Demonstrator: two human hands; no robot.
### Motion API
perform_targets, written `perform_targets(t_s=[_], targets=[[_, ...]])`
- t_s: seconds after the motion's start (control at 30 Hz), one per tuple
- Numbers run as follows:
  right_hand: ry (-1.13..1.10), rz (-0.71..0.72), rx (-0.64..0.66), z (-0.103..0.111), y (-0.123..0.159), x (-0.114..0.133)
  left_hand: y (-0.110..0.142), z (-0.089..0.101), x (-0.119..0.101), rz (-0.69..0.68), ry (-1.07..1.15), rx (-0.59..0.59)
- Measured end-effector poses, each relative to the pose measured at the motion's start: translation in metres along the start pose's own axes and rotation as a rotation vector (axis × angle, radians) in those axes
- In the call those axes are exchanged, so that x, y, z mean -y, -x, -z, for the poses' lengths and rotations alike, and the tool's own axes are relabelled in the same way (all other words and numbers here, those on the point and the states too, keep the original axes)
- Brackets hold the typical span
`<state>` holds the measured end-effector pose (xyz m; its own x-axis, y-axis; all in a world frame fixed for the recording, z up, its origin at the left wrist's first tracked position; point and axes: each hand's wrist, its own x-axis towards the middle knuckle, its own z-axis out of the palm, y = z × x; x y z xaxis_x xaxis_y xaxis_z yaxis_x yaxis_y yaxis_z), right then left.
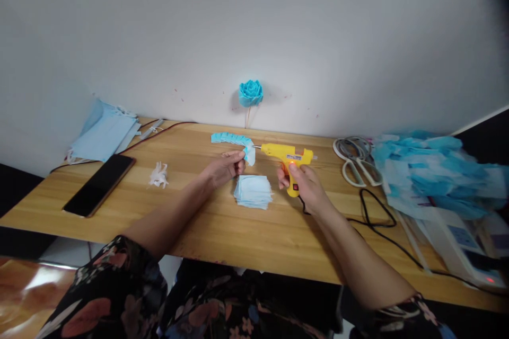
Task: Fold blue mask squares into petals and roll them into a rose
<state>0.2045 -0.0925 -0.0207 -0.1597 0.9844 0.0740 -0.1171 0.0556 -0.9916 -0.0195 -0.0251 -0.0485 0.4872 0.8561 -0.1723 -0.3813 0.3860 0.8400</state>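
Note:
My right hand (304, 183) is wrapped round the handle of a yellow glue gun (280, 152), whose metal nozzle points left. Between the fingers of my left hand (226, 167) is a small blue and white fabric piece (249, 154), pinched close to the nozzle tip. Whether the tip touches it I cannot tell. Behind that hand lies a row of overlapping folded blue pieces (226, 138). A stack of pale blue fabric squares (253, 192) sits on the table between my two hands.
A blue fabric rose (251, 94) on a thin stick stands by the wall. Blue masks (104, 132), a phone (99, 185) and white scraps (158, 175) lie left. Scissors (361, 171), a black cord (374, 222) and heaped blue fabric (429, 169) occupy the right.

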Motion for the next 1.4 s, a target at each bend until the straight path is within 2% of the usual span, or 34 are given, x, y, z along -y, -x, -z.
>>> perform_targets(t_s=[1.03,1.2,1.3,1.4], targets=[[0.251,0.02,-0.017,0.0,0.001,0.002,0.001,0.001,0.002,-0.005,0.062,0.003],[0.347,0.057,0.0,0.003,0.001,0.001,0.001,0.0,-0.001,-0.003,0.063,0.007],[0.44,0.089,0.026,0.007,0.002,0.002,0.0,-0.001,-0.003,-0.032,0.073,-0.025],[0.422,0.067,0.066,0.011,0.003,0.002,-0.001,-0.001,-0.004,-0.069,0.102,-0.079]])
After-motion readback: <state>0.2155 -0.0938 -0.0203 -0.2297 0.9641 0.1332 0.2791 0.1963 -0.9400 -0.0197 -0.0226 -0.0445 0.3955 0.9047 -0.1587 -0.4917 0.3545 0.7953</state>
